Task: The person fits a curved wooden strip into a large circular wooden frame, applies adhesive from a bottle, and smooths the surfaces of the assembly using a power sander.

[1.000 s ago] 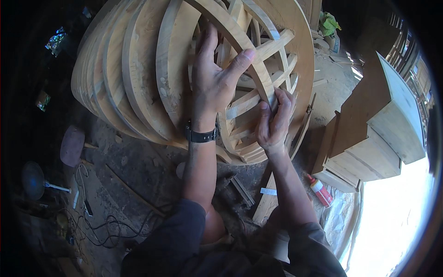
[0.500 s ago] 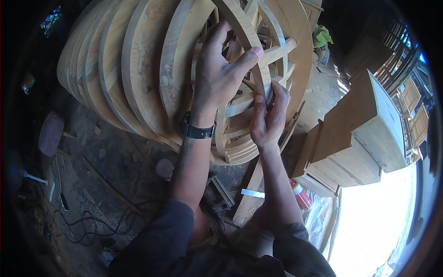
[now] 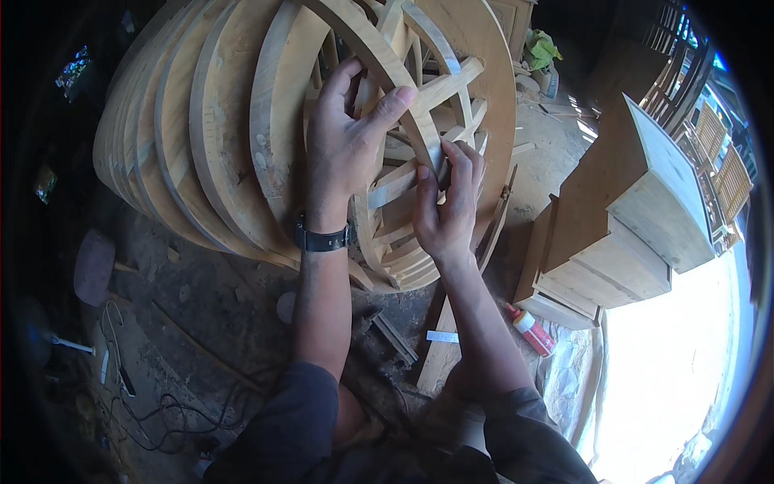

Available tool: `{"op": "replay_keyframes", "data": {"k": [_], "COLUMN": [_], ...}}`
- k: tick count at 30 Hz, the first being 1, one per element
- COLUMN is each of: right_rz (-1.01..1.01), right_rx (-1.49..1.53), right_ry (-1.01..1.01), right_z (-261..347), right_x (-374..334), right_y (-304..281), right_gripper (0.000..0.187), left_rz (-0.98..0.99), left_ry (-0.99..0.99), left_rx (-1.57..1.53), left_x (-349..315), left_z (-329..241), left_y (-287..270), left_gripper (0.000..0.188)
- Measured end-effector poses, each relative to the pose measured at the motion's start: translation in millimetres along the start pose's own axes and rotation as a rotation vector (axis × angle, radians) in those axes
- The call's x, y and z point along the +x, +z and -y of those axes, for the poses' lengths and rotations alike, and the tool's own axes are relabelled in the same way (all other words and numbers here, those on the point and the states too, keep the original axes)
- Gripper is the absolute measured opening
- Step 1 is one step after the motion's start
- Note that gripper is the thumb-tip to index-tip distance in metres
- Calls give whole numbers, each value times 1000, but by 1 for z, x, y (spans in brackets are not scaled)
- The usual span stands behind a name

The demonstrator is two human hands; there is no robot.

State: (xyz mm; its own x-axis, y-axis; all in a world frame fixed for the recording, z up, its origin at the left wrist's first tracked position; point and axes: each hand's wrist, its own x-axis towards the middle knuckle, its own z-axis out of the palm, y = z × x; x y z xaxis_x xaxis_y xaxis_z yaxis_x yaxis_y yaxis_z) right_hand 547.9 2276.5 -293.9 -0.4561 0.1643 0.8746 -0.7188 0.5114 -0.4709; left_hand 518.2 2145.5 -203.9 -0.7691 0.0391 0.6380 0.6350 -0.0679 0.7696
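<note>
A curved wooden piece point(image 3: 379, 60) arches across the open end of a large ribbed wooden frame point(image 3: 266, 113). My left hand point(image 3: 347, 145), with a dark watch point(image 3: 326, 239) on its wrist, rests its thumb on the face of this piece. Its index finger reaches toward the piece's left edge, and the other fingers are mostly hidden. At the lower end of the same piece, my right hand point(image 3: 451, 198) pinches it between thumb and fingers. Slats point(image 3: 443, 89) cross inside the frame just beyond my hands.
Wooden cabinet-like furniture point(image 3: 605, 218) stands at the right. On the floor lie a red bottle with a white label band point(image 3: 534, 332), a board point(image 3: 439, 355), a metal bar-shaped tool point(image 3: 391, 339) and tangled cables point(image 3: 173, 415). A mallet point(image 3: 95, 266) is at the left.
The whole view has shifted, so frame and hands appear further left and the red bottle shows more fully. Both hands keep their places on the curved wooden piece.
</note>
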Motion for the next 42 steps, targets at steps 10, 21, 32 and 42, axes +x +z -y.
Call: {"op": "replay_keyframes", "data": {"k": [10, 21, 32, 42], "right_rz": [-4, -106, -128, -70], "right_rx": [178, 402, 420, 408], "right_ry": [152, 192, 180, 231], "right_z": [0, -8, -25, -22], "right_x": [-3, -22, -21, -19], "right_y": [-7, 1, 0, -15], "right_gripper": [37, 40, 40, 28], "left_rz": [-13, -65, -11, 118], "left_ry": [83, 101, 101, 7], "left_rx": [126, 417, 710, 774], "left_x": [2, 3, 7, 10], "left_z": [-1, -6, -7, -15], "left_y": [9, 8, 12, 10], "left_gripper": [43, 46, 45, 48]}}
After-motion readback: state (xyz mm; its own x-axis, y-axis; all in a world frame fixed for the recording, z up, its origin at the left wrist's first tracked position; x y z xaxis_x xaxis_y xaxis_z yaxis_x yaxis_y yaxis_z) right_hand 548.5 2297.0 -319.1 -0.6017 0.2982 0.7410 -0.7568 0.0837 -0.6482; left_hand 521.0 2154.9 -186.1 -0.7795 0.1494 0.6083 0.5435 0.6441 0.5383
